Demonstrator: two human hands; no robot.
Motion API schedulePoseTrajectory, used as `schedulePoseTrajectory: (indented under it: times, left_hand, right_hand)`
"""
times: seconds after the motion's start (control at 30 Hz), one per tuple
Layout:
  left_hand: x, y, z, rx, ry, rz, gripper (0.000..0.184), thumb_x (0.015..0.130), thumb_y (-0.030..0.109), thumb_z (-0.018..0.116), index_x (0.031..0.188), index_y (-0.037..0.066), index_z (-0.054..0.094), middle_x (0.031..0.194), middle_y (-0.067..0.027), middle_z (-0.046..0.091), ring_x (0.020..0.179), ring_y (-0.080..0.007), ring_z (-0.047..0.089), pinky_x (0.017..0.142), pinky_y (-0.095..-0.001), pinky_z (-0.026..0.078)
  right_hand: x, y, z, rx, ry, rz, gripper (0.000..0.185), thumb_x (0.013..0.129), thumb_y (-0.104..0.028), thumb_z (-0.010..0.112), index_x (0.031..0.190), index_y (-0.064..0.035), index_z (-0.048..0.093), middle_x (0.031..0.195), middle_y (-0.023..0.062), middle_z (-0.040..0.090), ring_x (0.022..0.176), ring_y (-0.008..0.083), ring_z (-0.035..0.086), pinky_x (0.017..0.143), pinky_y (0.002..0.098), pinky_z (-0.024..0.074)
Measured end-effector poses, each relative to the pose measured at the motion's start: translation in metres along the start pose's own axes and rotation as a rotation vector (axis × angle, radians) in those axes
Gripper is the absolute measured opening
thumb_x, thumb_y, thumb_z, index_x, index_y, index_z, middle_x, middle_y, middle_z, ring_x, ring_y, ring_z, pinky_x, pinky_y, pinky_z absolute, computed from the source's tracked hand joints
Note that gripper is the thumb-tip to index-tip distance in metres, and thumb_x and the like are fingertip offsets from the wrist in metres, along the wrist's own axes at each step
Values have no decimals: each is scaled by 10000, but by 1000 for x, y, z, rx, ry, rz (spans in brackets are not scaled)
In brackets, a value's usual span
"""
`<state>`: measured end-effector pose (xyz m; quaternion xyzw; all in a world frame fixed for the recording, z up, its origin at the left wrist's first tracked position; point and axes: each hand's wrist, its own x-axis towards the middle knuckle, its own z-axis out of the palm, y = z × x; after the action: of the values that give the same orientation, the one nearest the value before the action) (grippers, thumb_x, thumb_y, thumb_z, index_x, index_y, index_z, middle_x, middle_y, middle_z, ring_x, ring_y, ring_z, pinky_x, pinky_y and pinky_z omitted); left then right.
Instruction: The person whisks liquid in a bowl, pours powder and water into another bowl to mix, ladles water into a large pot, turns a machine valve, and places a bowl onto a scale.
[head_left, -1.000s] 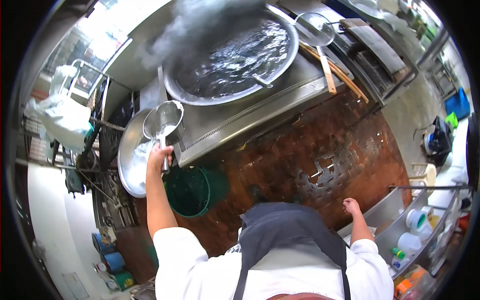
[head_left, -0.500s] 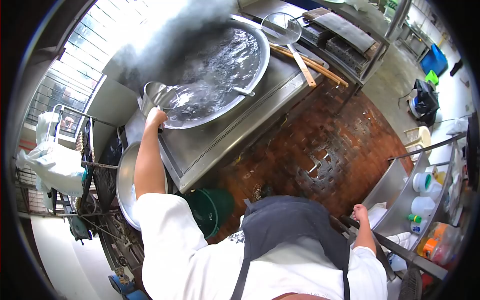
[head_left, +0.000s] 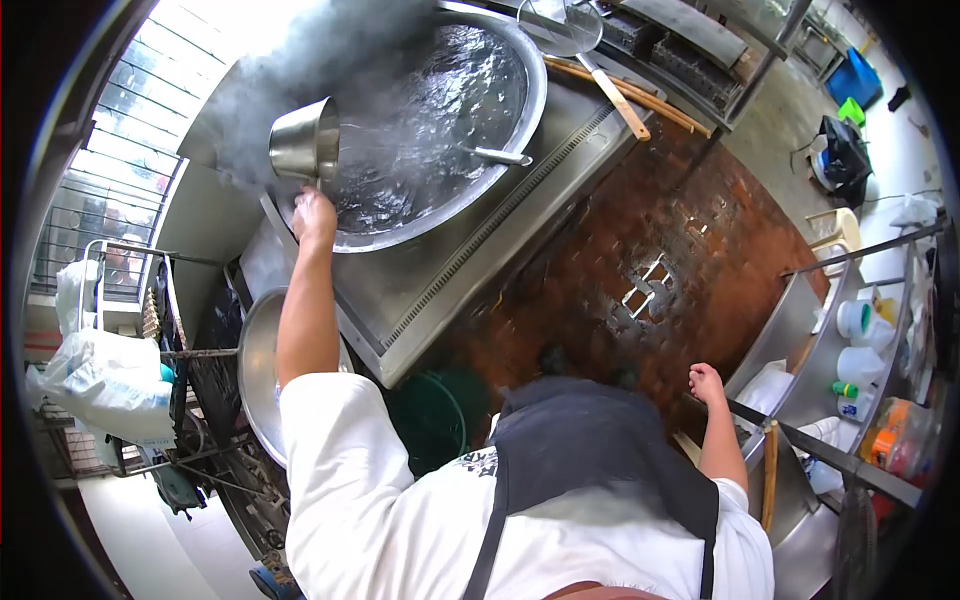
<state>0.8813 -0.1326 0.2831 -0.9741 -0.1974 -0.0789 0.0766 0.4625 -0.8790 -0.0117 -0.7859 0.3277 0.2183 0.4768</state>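
Observation:
A shiny metal saucepan [head_left: 303, 142] is in the grip of my left hand [head_left: 314, 216], its fingers closed round the handle. The pan hangs tilted above the left rim of a huge round pan [head_left: 538, 95], its mouth turned right towards the water [head_left: 430, 150]. The water ripples, and thick steam hides the far left of the big pan. A metal handle [head_left: 502, 156] pokes over the near rim. At the right, my right hand [head_left: 706, 383] is curled into a loose fist, with nothing visible in it, close to a dark rail.
A mesh strainer [head_left: 562, 28] and wooden sticks [head_left: 650, 100] lie right of the big pan on the steel stove [head_left: 440, 320]. Below are a green bucket [head_left: 425, 420] and a metal basin [head_left: 258, 370]. Shelves with bottles [head_left: 862, 365] stand right. The red floor [head_left: 600, 270] looks wet.
My left hand has raised the saucepan from the water's edge and turned it onto its side. My right hand has shifted slightly left and up. The whole view has shifted a little.

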Motion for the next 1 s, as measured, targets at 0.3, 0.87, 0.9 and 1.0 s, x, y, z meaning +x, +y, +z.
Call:
schedulePoseTrajectory:
  times: [0.3,0.87,0.9,1.0]
  left_hand:
    - [-240,-20,79,-1228,-60,-480,260,766,109,584,933,-24,436,660,-121,542,433,-212,552,438,-343,455]
    - [-345,143,143,-317,150,260,530,850,123,620,1314,-37,420,1154,-144,505,946,-247,558,844,-356,478]
    - [-361,220,127,-718,-137,86,425,869,88,598,1266,-15,486,1044,-123,548,857,-185,569,785,-315,488]
    - [-352,331,185,-480,-372,493,243,882,130,638,1102,32,599,647,-63,574,619,-130,562,625,-300,474]
  right_hand:
    - [-8,42,3,27,-46,95,184,931,-141,546,1089,-57,593,685,43,594,508,130,548,464,299,481]
    - [71,84,34,393,-88,-45,244,916,-126,564,1132,-19,604,780,49,635,646,134,592,630,287,499]
    - [84,95,48,425,-95,-23,251,918,-120,558,1143,-18,600,784,46,632,649,132,589,633,285,497]
    - [115,126,103,546,-133,48,268,923,-106,543,1171,-15,591,792,41,625,667,127,581,647,280,492]
